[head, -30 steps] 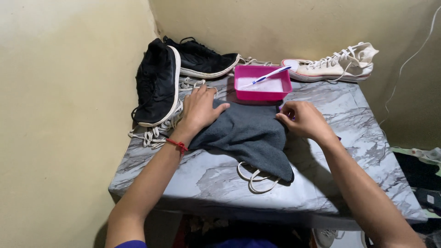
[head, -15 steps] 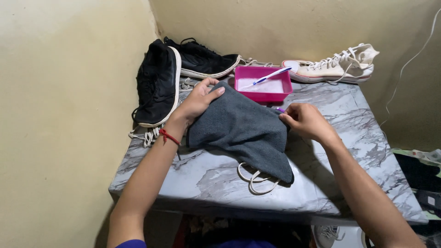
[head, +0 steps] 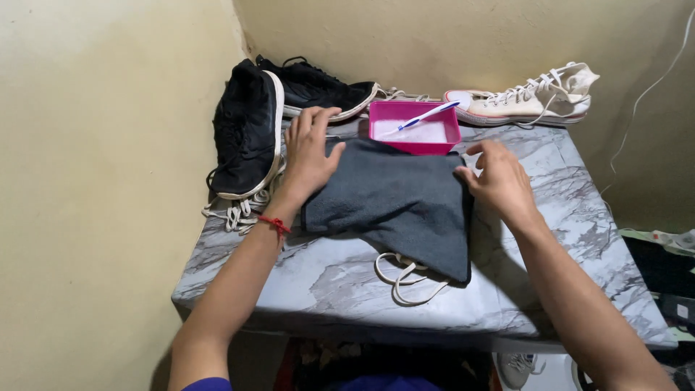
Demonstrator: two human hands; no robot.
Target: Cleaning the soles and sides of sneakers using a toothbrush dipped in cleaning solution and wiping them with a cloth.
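A dark grey cloth (head: 398,206) lies spread flat on the marble-patterned table (head: 550,239). My left hand (head: 310,153) presses on the cloth's upper left corner, fingers apart, a red thread around the wrist. My right hand (head: 498,179) rests at the cloth's right edge, its fingers spread and slightly lifted. White shoelaces (head: 405,279) stick out from under the cloth's front edge.
A pink tray (head: 414,129) with a blue and white toothbrush (head: 423,116) stands behind the cloth. Two black sneakers (head: 250,130) lie at the back left beside a cream wall, with loose laces (head: 235,213) in front. A white high-top shoe (head: 528,98) lies at the back right.
The bunched cloth has been spread out flat. My left hand slid toward the back left corner and my right hand opened along the right edge.
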